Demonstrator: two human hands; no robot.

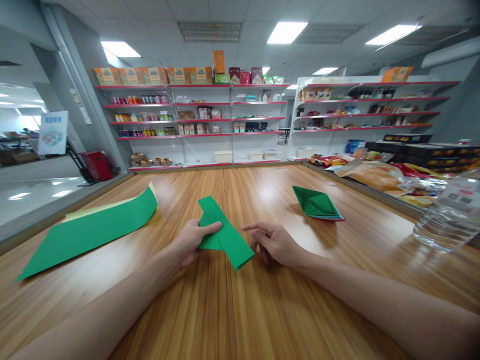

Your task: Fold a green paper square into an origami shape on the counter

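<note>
A folded piece of green paper [229, 235] is pinched in my left hand [191, 240], thumb on top and fingers underneath. It has a triangular part with a long folded strip across it, slanting down to the right, held over the table. Just right of the strip's lower end, my right hand [275, 242] hovers apart from the paper. Its index finger points left while the other fingers curl loosely, and nothing shows in it. Farther right on the table lies a folded green paper boat [318, 204], with thin white and red edges underneath.
Flat green paper sheets [93, 230] with a curled end and a yellowish sheet beneath lie at left on the wooden table [187, 320]. On the right are a clear plastic bottle [446, 220] and packaged snacks [375, 175]. Stocked shelves [202, 105] stand behind.
</note>
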